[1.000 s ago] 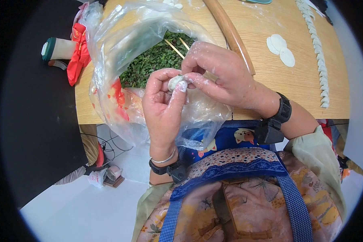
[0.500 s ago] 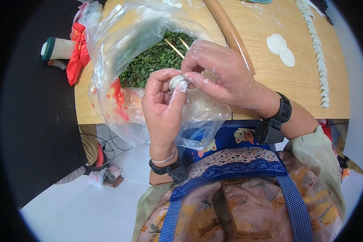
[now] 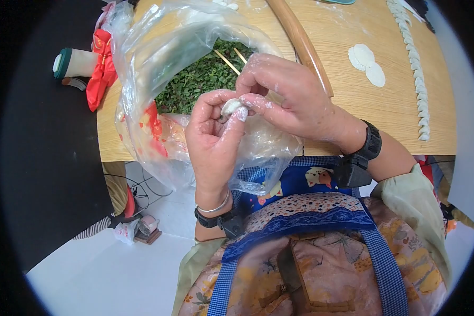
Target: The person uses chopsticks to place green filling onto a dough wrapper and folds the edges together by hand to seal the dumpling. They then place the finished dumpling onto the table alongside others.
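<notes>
Between my two floury hands is a small white dumpling [image 3: 230, 107], partly covered by the fingertips. My left hand [image 3: 216, 134] grips it from the left, its thumb pressed on the near side. From the right, my right hand [image 3: 287, 95] pinches the dumpling's edge between thumb and fingers. Behind the hands lies chopped green filling [image 3: 195, 81] inside a clear plastic bag [image 3: 134, 97]. A pair of chopsticks [image 3: 227, 62] sticks out of the filling, their lower ends hidden behind my right hand.
Flat round wrappers [image 3: 375, 74] lie on the wooden table [image 3: 347, 121] at the right. A long row of folded dumplings [image 3: 419, 87] runs along its right side. A curved wooden handle [image 3: 303, 42] lies beyond my right hand. A green-lidded container [image 3: 79, 63] stands at the left.
Both hands stay in nearly the same place. The fingers and the left thumb have shifted slightly on the dumpling's edge.
</notes>
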`<state>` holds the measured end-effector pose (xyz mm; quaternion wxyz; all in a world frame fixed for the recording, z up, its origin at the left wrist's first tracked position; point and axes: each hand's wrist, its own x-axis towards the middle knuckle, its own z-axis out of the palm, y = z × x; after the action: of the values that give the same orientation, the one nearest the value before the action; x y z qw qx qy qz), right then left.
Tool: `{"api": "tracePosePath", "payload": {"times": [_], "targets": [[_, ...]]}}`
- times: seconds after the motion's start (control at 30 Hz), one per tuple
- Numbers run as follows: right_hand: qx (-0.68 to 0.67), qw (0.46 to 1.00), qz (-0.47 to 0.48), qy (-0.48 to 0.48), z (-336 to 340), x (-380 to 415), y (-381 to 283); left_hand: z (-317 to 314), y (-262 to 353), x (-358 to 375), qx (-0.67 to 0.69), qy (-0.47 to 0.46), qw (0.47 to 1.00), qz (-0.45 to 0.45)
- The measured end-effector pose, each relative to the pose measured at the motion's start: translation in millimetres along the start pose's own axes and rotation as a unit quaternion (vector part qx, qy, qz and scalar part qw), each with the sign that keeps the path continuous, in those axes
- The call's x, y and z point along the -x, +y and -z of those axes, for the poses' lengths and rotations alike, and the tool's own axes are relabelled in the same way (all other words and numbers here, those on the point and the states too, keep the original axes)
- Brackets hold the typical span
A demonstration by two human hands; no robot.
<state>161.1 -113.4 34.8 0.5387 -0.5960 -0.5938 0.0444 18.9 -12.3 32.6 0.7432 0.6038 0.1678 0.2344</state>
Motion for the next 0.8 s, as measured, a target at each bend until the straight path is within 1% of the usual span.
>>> {"api": "tracePosePath", "payload": {"times": [0.07,0.13,0.17,0.23,0.27,0.33,0.43,0.53,0.57,0.63,0.67,0.73,0.8], "targets": [[-0.004,1.000,0.003,-0.001,-1,0,-1,1,-1,0,0.014,0.003,1.000,0.002],[-0.164,0.980,-0.111,0.031,-1,0,-5,4,-1,0,0.030,-0.006,0.999,0.016],[-0.164,0.980,-0.111,0.031,2,-1,-4,6,0,0,0.030,-0.006,0.999,0.016],[-0.073,0.990,-0.102,-0.059,10,-2,-2,8,1,1,0.000,-0.025,0.999,0.033],[-0.073,0.990,-0.101,-0.059,10,-3,-1,7,1,1,-0.001,-0.025,0.999,0.033],[-0.048,0.992,-0.064,-0.099,9,-3,1,3,0,1,0.044,-0.021,0.999,0.006],[-0.015,0.991,-0.057,-0.124,9,-2,0,1,2,1,0.055,-0.017,0.998,0.007],[-0.025,0.987,-0.068,-0.143,9,-2,0,2,2,1,0.056,-0.035,0.998,0.008],[-0.024,0.987,-0.068,-0.143,8,-1,1,3,2,1,0.056,-0.035,0.998,0.008],[-0.024,0.995,-0.033,-0.096,4,-1,2,5,3,0,0.092,-0.043,0.994,0.034],[-0.023,0.995,-0.033,-0.096,4,-1,1,4,2,0,0.092,-0.043,0.994,0.034],[-0.047,0.996,-0.036,-0.061,4,-1,-1,2,0,0,0.118,-0.026,0.991,0.065],[-0.071,0.994,-0.046,-0.068,4,-2,0,3,-3,-1,0.104,-0.021,0.992,0.064]]}}
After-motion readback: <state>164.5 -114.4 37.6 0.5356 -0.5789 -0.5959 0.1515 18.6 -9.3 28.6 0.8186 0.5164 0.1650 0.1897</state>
